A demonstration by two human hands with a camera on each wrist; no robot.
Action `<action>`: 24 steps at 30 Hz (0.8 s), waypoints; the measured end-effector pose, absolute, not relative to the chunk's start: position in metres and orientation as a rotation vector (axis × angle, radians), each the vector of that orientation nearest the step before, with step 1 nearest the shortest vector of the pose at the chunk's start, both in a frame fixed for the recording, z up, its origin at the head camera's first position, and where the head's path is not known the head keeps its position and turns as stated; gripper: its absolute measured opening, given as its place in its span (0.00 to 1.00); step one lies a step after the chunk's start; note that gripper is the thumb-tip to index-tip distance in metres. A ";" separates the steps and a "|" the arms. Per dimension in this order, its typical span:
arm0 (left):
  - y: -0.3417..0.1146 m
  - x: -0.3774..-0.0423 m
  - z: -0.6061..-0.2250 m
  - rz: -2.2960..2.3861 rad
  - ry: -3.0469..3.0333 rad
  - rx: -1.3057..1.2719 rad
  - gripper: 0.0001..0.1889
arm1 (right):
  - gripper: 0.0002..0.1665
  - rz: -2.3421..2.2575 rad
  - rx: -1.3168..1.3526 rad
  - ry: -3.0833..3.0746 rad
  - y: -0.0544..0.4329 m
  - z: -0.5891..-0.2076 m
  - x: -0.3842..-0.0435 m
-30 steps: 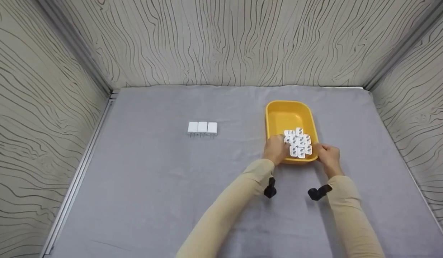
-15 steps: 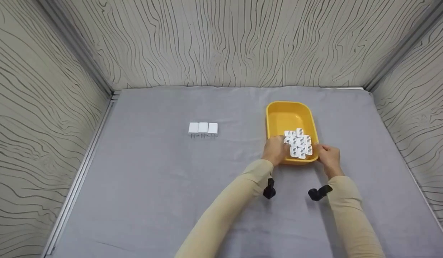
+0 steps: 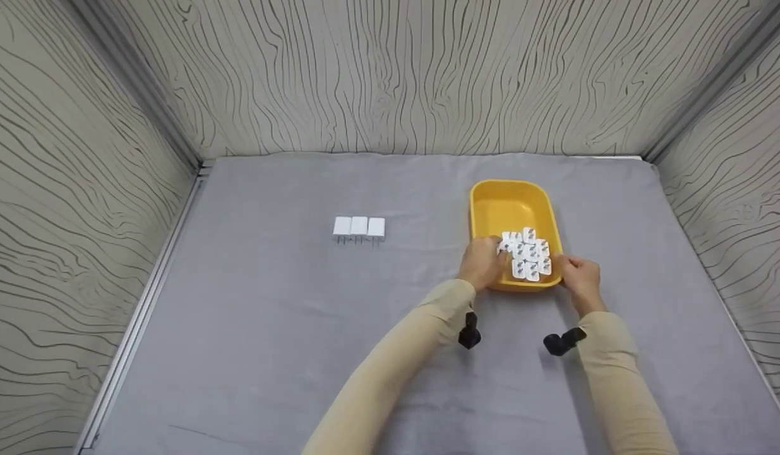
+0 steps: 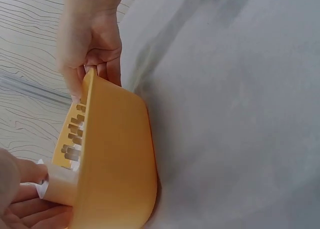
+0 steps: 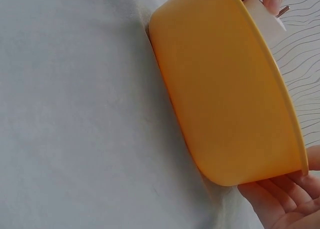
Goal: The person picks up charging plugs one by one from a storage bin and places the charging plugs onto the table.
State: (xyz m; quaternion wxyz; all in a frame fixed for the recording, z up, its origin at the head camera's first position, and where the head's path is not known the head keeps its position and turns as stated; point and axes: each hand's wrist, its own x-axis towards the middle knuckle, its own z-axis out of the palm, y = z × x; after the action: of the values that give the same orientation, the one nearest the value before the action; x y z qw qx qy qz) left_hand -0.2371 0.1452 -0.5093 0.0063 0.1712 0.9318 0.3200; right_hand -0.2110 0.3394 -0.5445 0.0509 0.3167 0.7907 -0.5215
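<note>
A yellow plastic bin (image 3: pixel 500 208) stands on the grey cloth, right of centre. Several white plug-in chargers (image 3: pixel 528 253) lie grouped at its near end, prongs up. My left hand (image 3: pixel 481 262) is at the bin's left wall and pinches one white charger (image 4: pixel 59 183) between thumb and fingers. That charger sits at the rim, with a prong showing in the right wrist view. On the opposite side, my right hand (image 3: pixel 581 278) grips the bin's rim near its front right corner, thumb inside and fingers under the outside, as seen in the left wrist view.
Three more white chargers (image 3: pixel 359 226) lie side by side on the cloth (image 3: pixel 270 303) to the left, prongs toward me. Wood-patterned panels (image 3: pixel 390 76) enclose the back and sides. A black wrist-worn piece (image 3: pixel 470 332) sticks out from the left sleeve.
My left hand has shifted slightly left with the charger, which has tipped and moved toward the bin's left rim. My right hand keeps its hold on the bin.
</note>
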 end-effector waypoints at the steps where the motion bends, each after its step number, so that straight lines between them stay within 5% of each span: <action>1: 0.145 -0.238 -0.509 1.008 2.907 0.529 0.11 | 0.31 -1.584 0.962 2.412 0.339 -0.544 -0.211; 24: 0.116 -0.259 -0.504 1.437 2.815 0.465 0.17 | 0.29 -1.571 0.930 2.495 0.340 -0.544 -0.209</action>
State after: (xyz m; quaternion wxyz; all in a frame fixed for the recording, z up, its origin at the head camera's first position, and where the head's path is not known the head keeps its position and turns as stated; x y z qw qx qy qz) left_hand -0.2585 0.1155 -0.5044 -0.0265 0.1454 0.8808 0.4498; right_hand -0.2093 0.3404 -0.5439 0.0251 0.3008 0.8068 -0.5080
